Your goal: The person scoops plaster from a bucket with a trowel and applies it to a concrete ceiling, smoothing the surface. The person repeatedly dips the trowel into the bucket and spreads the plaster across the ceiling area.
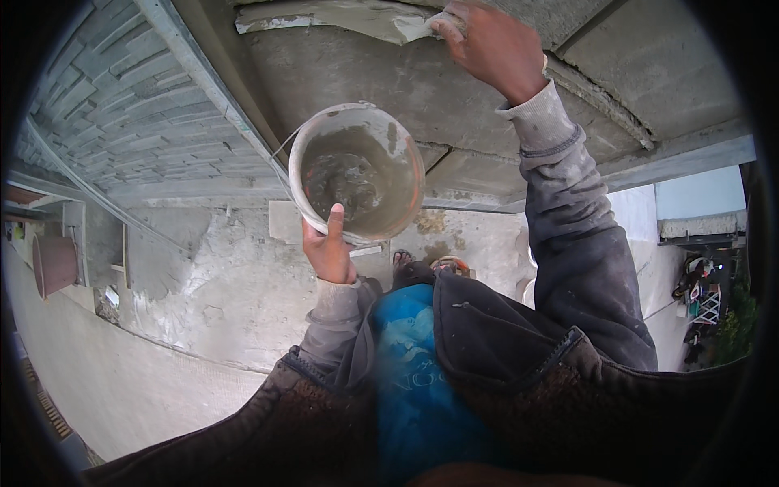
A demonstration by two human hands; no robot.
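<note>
My left hand [329,252] grips the near rim of a pale bucket [412,191], its thumb up over the edge. Grey, wet-looking material [349,174] lies inside, and smears coat the inner wall. A thin wire handle hangs at the bucket's left side. Farther up and to the right, my right hand [495,45] is closed at the end of a crumpled whitish strip [341,18], which looks like paper or plastic sacking. The strip runs leftward along the grey wall surface [349,77]. My fingertips are partly hidden by pale material.
A grey wall with stone-like cladding [138,122] rises at the left, bordered by a long, pale edge strip [211,77]. Below me is a concrete floor [203,300] with white smears. Behind the bucket, the wall has a rough, raised seam [604,101]. Assorted items [702,288] stand far right.
</note>
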